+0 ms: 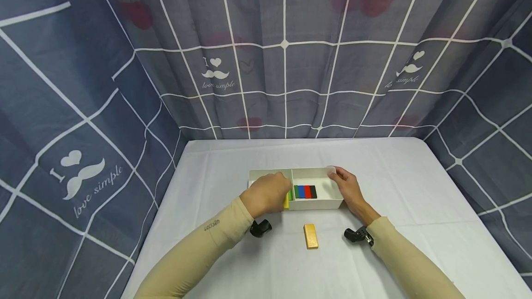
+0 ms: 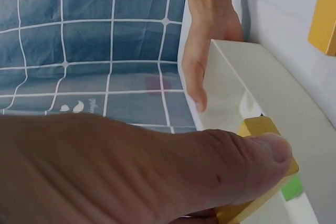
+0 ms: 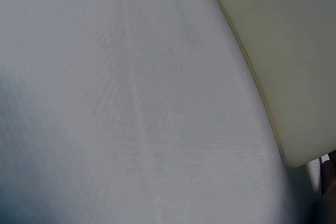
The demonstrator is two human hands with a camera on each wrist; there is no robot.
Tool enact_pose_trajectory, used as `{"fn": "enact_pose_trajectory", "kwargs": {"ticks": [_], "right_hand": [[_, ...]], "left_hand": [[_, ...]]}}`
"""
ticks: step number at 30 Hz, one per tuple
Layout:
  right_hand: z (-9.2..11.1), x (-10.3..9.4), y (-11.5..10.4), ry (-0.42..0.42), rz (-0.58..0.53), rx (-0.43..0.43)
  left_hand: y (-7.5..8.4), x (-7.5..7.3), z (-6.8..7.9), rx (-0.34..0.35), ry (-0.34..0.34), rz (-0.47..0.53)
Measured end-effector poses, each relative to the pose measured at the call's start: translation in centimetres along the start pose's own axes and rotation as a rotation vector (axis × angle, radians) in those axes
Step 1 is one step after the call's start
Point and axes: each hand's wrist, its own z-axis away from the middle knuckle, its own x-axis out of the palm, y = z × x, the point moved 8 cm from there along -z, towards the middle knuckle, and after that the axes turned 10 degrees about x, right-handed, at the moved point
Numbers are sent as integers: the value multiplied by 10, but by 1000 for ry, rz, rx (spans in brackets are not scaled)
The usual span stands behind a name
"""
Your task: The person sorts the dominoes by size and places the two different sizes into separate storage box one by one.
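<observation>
A white two-compartment box (image 1: pixel 320 204) lies on the table. My left hand (image 1: pixel 268 193) pinches a yellow block (image 2: pixel 260 125) over the box's left compartment, thumb laid along its face. A green piece (image 2: pixel 292 187) shows beneath that block in the left wrist view. My right hand (image 1: pixel 349 192) holds the box's right end, its thumb over the rim. Several coloured blocks (image 1: pixel 306 192), green, blue, red and black, stand side by side in the right compartment against the divider. Much of the left compartment is hidden behind my left hand.
A gold block (image 1: pixel 311 236) lies on the white tablecloth (image 1: pixel 224 160) in front of the box, between my forearms. Dark grid-patterned curtains (image 1: pixel 257 73) hang behind the table and on both sides.
</observation>
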Motion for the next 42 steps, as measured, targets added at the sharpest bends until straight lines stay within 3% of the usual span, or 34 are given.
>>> {"fn": "enact_pose_trajectory", "kwargs": {"ticks": [28,42], "right_hand": [[5,0,-3,-10,-3,15],[2,0,-1,-1,3,8]], "left_hand": [[-28,0,-8,-49,40,27],[-35,14,-20,-70,20,26]]}}
